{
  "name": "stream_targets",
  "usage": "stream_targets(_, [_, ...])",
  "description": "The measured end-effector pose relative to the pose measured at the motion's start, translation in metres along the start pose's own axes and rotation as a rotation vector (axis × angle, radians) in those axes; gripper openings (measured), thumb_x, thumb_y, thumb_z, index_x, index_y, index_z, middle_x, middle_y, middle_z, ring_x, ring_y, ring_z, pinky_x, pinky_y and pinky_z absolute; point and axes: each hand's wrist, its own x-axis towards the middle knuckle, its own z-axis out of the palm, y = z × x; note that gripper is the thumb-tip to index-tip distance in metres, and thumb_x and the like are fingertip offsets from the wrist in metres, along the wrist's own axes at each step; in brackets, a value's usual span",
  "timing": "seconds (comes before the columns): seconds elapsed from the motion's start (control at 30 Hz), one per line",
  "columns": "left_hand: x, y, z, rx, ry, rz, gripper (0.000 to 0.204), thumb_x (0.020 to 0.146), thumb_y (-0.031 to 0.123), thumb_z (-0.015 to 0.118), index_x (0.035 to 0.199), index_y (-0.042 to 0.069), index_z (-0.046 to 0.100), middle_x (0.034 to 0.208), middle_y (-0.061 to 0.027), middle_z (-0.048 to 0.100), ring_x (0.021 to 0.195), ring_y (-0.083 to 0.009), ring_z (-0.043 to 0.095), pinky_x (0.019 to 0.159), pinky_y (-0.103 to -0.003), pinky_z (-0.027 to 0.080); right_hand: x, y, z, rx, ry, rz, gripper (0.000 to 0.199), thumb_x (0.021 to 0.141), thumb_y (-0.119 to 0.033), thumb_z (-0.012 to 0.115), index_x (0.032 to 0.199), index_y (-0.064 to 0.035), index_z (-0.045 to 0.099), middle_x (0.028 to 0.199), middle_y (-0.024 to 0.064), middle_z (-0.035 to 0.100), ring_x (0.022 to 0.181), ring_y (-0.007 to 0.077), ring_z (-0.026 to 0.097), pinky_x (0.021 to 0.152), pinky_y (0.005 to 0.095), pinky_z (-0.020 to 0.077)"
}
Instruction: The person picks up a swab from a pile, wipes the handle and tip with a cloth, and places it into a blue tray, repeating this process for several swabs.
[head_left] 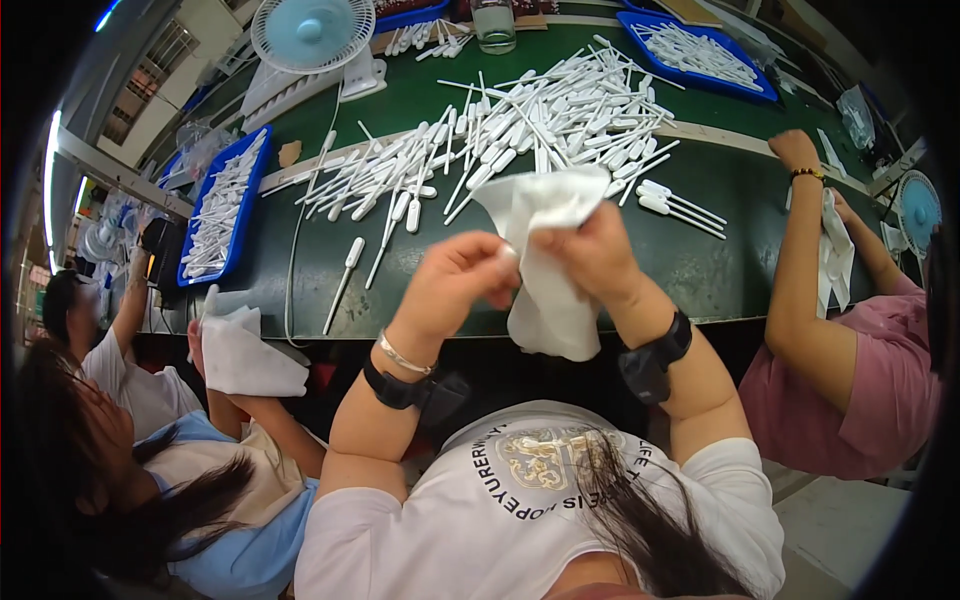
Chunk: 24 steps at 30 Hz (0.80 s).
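Above the table's near edge, my left hand [450, 285] is closed in a pinch on a small white rounded end, which looks like the bulb of a plastic dropper [509, 254]. The rest of that dropper is hidden by the fingers and cloth. My right hand [597, 258] grips a white cloth [555, 325] beside it, thumb on top, with the cloth hanging below and flaring above the fist. Just beyond my hands lies a large loose pile of white droppers [530, 120]. A single dropper [345, 285] rests apart on the left, and several lie together on the right.
Blue trays of droppers stand at the left [258, 165] and back right [765, 92]. A fan [310, 30] and a glass jar [494, 28] stand at the back. A cable [293, 250] crosses the green table [440, 300]. Co-workers with cloths sit on both sides.
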Motion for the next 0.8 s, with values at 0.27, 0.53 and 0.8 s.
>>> stream_targets(0.27, [-0.026,0.003,-0.002,-0.58,-0.031,0.306,0.014,0.084,0.012,0.048,0.089,-0.001,0.053,0.074,-0.009,0.056,0.061,-0.0164,0.054,0.056,-0.028,0.046,0.03,-0.024,-0.003,0.728,0.25,-0.294,0.049,0.086,-0.038,0.041,0.122,-0.0058,0.034,0.118,0.009,0.044,0.106,0.0218,0.045,0.089,0.0355,0.0368])
stream_targets(0.53, [-0.008,-0.041,0.006,-0.378,0.125,-0.003,0.018,0.084,0.013,0.051,0.095,0.0,0.054,0.084,-0.0068,0.057,0.076,-0.0139,0.053,0.069,-0.027,0.043,-0.057,0.035,-0.025,0.664,-0.015,0.091,0.044,0.083,-0.011,0.043,0.124,0.0001,0.031,0.122,0.0088,0.041,0.112,0.0216,0.04,0.094,0.033,0.0317])
stream_targets(0.8, [0.009,-0.043,-0.002,-0.293,0.099,0.03,0.017,0.082,0.012,0.052,0.094,-0.001,0.054,0.093,-0.0093,0.056,0.085,-0.0169,0.052,0.077,-0.03,0.04,-0.062,0.043,-0.036,0.175,0.165,0.188,0.05,0.074,-0.012,0.055,0.121,-0.0028,0.038,0.116,0.0101,0.046,0.111,0.023,0.04,0.093,0.0328,0.0316])
